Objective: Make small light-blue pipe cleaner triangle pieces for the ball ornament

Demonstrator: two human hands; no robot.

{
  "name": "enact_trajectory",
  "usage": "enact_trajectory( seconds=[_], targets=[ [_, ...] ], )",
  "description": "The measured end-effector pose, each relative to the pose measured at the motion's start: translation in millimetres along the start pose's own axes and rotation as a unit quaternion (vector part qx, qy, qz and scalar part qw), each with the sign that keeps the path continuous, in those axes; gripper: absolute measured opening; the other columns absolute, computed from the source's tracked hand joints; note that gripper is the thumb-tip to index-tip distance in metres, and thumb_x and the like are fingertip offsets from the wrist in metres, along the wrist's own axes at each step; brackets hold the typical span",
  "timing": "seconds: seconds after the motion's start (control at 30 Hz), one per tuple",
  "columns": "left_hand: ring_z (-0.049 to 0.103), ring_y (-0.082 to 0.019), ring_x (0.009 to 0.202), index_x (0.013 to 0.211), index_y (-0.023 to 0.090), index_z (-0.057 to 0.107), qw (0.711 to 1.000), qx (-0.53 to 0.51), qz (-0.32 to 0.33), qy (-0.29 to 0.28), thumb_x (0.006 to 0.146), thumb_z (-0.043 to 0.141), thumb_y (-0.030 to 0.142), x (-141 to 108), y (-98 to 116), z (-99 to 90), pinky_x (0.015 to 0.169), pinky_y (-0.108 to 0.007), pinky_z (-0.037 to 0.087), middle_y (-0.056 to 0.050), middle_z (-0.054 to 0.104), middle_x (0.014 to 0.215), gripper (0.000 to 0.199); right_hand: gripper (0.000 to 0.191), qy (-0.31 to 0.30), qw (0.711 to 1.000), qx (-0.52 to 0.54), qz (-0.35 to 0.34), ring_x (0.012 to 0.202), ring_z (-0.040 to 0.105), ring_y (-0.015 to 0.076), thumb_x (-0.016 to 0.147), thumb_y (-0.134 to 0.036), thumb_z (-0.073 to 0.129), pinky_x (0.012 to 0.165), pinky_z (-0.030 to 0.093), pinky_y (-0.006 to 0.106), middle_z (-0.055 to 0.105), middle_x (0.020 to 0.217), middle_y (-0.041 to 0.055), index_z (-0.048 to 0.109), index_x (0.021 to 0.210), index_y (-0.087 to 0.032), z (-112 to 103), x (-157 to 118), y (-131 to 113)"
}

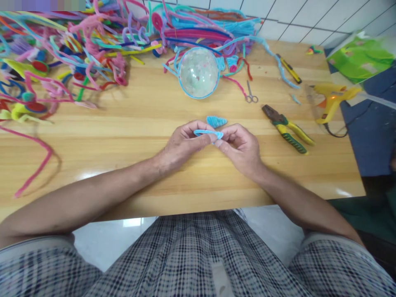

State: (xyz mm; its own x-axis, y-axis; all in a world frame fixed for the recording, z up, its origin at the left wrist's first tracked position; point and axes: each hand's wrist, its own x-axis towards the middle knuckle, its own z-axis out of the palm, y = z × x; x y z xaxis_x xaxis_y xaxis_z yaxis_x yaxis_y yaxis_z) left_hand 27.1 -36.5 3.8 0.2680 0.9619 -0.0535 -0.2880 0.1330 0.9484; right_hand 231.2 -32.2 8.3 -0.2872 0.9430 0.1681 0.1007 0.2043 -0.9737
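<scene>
Between the fingertips of both hands is a light-blue pipe cleaner (201, 132), bent into a narrow loop. My left hand (193, 138) pinches the loop with thumb and fingers. At the loop's right end, my right hand (241, 146) is closed with its thumb and forefinger on the same pipe cleaner. Just beyond the fingers lies a coiled, cone-shaped blue pipe-cleaner piece (216, 121) on the wooden table (139, 136). Part of the held loop is hidden by the fingers.
A clear bowl (199, 73) stands behind the hands. To the right lie pliers (289, 130), small scissors (251, 98), a yellow cutter (289, 69) and a lit yellow glue gun (334, 99). Colourful pipe cleaners (89, 45) heap across the back left. A green packet (360, 57) sits back right.
</scene>
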Motion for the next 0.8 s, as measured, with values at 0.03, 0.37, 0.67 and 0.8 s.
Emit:
enact_trajectory(
  seconds=[0.03, 0.37, 0.67, 0.8],
  targets=[
    [0.062, -0.014, 0.074, 0.087, 0.023, 0.079, 1.000, -0.007, 0.004, -0.001, 0.084, 0.102, 0.050, 0, 1, 1.4, 0.079, -0.034, 0.054, 0.002, 0.073, 0.080, 0.036, 0.039, -0.003, 1.000, 0.000, -0.003, 0.070, 0.061, 0.0149, 0.092, -0.056, 0.095, 0.064, 0.050, 0.031, 0.068, 0.078, -0.0034, 0.069, 0.093, -0.027, 0, 0, 0],
    [0.070, -0.016, 0.085, 0.088, 0.022, 0.077, 0.999, -0.009, 0.020, 0.037, 0.080, 0.104, 0.054, -4, 1, 4.3, 0.089, -0.034, 0.060, 0.000, 0.080, 0.089, 0.043, 0.038, -0.019, 1.000, 0.015, -0.012, 0.075, 0.066, 0.0152, 0.096, -0.058, 0.091, 0.069, 0.054, 0.031, 0.072, 0.084, -0.0019, 0.071, 0.098, -0.026, 1, -1, 1],
    [0.064, -0.014, 0.069, 0.089, 0.023, 0.074, 0.998, 0.023, 0.025, 0.058, 0.080, 0.103, 0.057, 5, -5, -5.3, 0.068, -0.030, 0.055, 0.002, 0.073, 0.078, 0.045, 0.033, -0.003, 1.000, -0.001, -0.007, 0.081, 0.069, 0.0171, 0.097, -0.054, 0.088, 0.075, 0.058, 0.032, 0.077, 0.091, 0.0003, 0.073, 0.105, -0.026, -5, 2, 9],
    [0.061, -0.013, 0.069, 0.088, 0.023, 0.074, 0.995, 0.070, 0.032, 0.066, 0.081, 0.100, 0.058, 7, -8, -9.0, 0.068, -0.030, 0.052, 0.002, 0.071, 0.078, 0.044, 0.028, -0.003, 1.000, -0.017, -0.020, 0.081, 0.069, 0.0171, 0.096, -0.048, 0.087, 0.075, 0.056, 0.032, 0.078, 0.091, 0.0005, 0.073, 0.103, -0.025, -7, 6, 15]
  ],
)
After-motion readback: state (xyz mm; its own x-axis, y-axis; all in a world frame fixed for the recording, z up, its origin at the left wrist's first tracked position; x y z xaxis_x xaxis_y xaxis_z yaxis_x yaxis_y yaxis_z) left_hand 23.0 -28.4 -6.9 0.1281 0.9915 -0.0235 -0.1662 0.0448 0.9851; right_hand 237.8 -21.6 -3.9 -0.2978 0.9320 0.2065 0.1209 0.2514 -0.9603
